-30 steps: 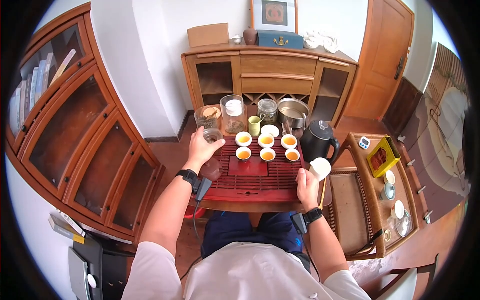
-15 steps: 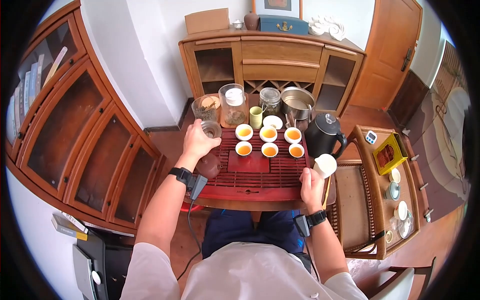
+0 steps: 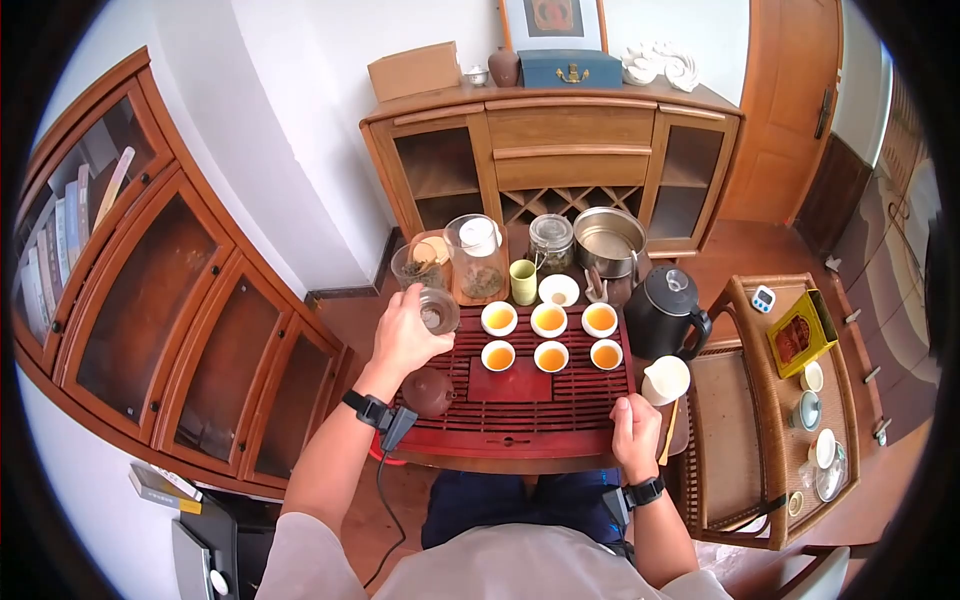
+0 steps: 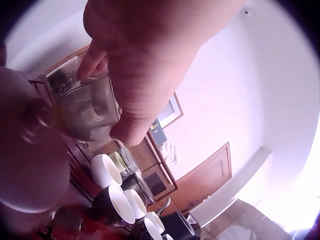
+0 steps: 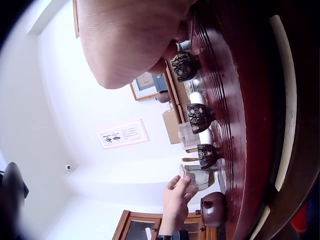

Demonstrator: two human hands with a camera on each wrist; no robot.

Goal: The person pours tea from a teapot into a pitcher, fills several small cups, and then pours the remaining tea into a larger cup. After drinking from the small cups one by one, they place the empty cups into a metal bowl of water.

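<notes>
At the tea tray's back left corner, my left hand grips a clear glass pitcher by its rim. The left wrist view has thumb and fingers about this glass pitcher. A brown clay teapot sits just in front of it on the red slatted tray. Two rows of small cups filled with amber tea stand on the tray. By the tray's front right corner rests my right hand, its fingers loosely curled. A white pitcher stands close behind that hand.
A black kettle and a steel pot stand right of and behind the tray. Behind it are a glass jar, a green cup and a tall glass canister. A rattan cart is at the right.
The head view has shifted, so the tray and cups appear lower. My left hand keeps its grip on the glass pitcher; my right hand stays at the tray's corner.
</notes>
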